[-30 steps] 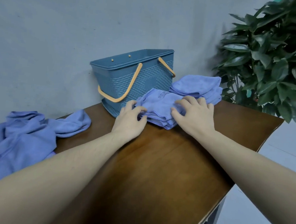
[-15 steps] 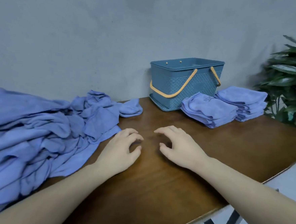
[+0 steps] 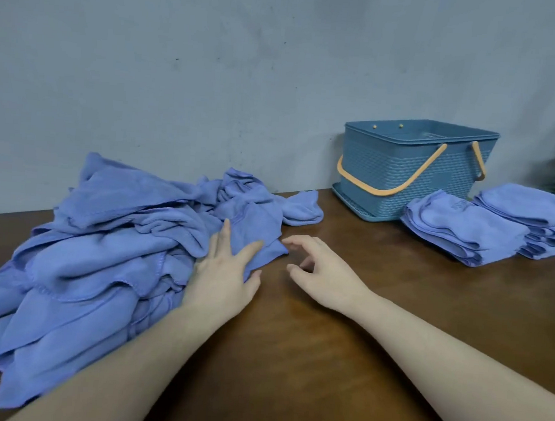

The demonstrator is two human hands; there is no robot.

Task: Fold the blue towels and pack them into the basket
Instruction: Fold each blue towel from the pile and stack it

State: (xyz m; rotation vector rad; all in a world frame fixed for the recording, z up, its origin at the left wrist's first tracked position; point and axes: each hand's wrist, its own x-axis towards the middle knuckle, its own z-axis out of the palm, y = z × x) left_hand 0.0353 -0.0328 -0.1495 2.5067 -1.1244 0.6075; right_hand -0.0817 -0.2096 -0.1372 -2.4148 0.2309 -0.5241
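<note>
Meanwhile, left hand (image 3: 222, 278) flat on crumpled, axisless towel heap (image 3: 109, 248).

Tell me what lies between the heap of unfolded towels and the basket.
In the head view, only bare brown table lies between the heap of unfolded towels and the basket; one towel tip reaches toward the basket but stops short of it.
</note>
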